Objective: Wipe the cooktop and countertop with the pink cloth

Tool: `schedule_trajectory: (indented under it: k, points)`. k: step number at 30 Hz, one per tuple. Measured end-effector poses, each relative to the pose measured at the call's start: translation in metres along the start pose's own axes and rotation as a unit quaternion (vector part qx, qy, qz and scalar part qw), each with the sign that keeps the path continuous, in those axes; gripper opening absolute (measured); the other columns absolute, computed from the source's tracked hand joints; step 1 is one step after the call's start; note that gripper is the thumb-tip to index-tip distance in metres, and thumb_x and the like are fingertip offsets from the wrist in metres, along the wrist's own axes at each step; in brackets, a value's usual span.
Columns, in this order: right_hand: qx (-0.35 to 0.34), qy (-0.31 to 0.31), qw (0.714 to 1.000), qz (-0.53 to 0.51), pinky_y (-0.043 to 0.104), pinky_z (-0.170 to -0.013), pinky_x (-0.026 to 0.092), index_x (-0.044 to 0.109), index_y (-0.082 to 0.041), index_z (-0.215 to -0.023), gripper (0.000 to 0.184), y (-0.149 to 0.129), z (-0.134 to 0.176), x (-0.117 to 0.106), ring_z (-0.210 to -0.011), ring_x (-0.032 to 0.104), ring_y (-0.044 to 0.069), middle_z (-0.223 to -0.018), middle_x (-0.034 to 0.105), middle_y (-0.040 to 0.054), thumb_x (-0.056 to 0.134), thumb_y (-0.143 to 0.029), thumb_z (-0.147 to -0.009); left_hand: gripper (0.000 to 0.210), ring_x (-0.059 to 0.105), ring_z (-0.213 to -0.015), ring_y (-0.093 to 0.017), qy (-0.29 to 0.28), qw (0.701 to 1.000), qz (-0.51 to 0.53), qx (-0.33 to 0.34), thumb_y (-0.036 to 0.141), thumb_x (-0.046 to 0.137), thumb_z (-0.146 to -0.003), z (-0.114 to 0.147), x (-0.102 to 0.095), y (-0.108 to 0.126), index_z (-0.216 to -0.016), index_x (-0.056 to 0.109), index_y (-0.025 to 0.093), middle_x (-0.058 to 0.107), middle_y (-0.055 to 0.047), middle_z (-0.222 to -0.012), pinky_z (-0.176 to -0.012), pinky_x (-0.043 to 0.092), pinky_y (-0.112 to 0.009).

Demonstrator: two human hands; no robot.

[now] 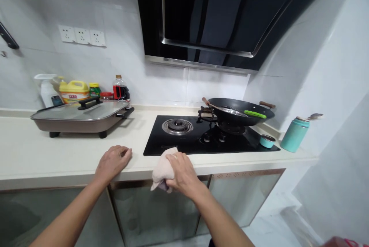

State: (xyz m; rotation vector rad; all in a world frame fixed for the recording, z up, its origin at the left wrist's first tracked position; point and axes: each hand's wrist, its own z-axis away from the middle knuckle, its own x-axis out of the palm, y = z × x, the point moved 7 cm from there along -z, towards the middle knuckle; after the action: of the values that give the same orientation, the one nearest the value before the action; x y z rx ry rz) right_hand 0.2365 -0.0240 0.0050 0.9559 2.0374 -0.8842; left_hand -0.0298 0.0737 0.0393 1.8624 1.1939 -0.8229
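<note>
We record two bare hands well apart at the front of a pale counter (69,160). Our right hand (184,172) is clamped on a pale pink cloth (163,170), fingers over the top and thumb tucked beneath; the cloth lies between the hands, bunched against the palm, at the counter's front edge, with a loose end hanging below that edge. Our left hand (113,160) is palm down on the counter, fingers loosely curled, with nothing visible in its grasp; its underside is hidden. Just beyond the right hand is a black cooktop (184,146); whether the cloth touches its near border, we cannot tell. Farther out and right of that hand, a wok (239,105) sits over a burner, with a turquoise cup (267,142) and a turquoise bottle (294,135) right of it. Beyond the left hand, toward its left, stands a lidded electric pan (72,126). Step in hand, by our judgement: working the cloth along the counter edge, the left hand perhaps bracing. A further pass would call for a firm right grip with the loose end gathered in.
</note>
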Motion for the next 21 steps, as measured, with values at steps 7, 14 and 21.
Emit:
schedule_trajectory:
  k: [7, 14, 21]
  points:
    - [0.107, 0.057, 0.991, 0.05, 0.055, -0.11, 0.04, 0.052, -0.024, -0.147, 0.083, 0.132, 0.081, -0.078, -0.128, 0.052, 0.036, -0.144, 0.058, 0.0136, 0.069, -0.02, -0.066, 0.043, 0.067, -0.103, -0.03, -0.008, 1.0, 0.002, -0.006, 0.049, 0.044, -0.089, -0.002, 0.0, 0.002, -0.083, 0.077, 0.022, 0.079, -0.01, -0.099, -0.092, 0.05, -0.037]
    - [0.233, 0.127, 0.961, 0.076, 0.05, -0.116, 0.042, 0.051, -0.025, -0.144, 0.07, 0.234, 0.185, -0.167, -0.132, 0.056, 0.032, -0.145, 0.059, 0.0112, 0.058, -0.034, -0.074, 0.044, 0.067, -0.104, -0.03, -0.017, 1.0, -0.016, 0.02, 0.049, 0.042, -0.093, -0.007, 0.011, -0.006, -0.086, 0.076, 0.023, 0.078, -0.012, -0.101, -0.092, 0.05, -0.038]
    - [0.335, 0.121, 0.923, 0.149, 0.051, -0.117, 0.041, 0.056, -0.021, -0.139, 0.071, 0.321, 0.236, -0.226, -0.133, 0.057, 0.036, -0.145, 0.061, 0.0144, 0.054, -0.045, -0.072, 0.045, 0.067, -0.105, -0.032, -0.014, 0.999, -0.021, 0.03, 0.048, 0.041, -0.093, -0.006, 0.009, -0.001, -0.085, 0.076, 0.021, 0.077, -0.014, -0.1, -0.095, 0.049, -0.042]
